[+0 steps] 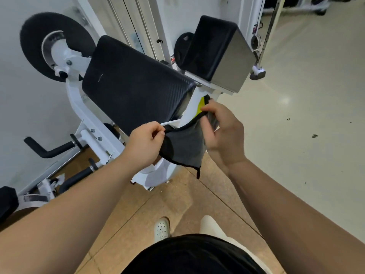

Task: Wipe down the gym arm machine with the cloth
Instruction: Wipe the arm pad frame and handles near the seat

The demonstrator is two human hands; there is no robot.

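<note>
Head view, looking down: both hands hold the cloth [183, 147] stretched between them in the air, just in front of the arm machine [92, 123]. The left hand [145, 145] pinches one top corner between thumb and forefinger, the other fingers curled in. The right hand [223, 131] pinches the opposite top edge at its fingertips, that corner raised a little higher. The cloth is dark grey with black trim (a yellow-green patch shows beside its upper edge near the right thumb, though whether it belongs to the cloth or to the machine is unclear), and its lower part hangs loose, ending in a point. It touches no pad. Just behind it sits the large black arm pad [136, 88], tilted, on the white frame. A smaller black pad [215, 50] stands further back to the right. At the far left is a black weight disc [33, 36], with black handles [49, 150] below it.
</note>
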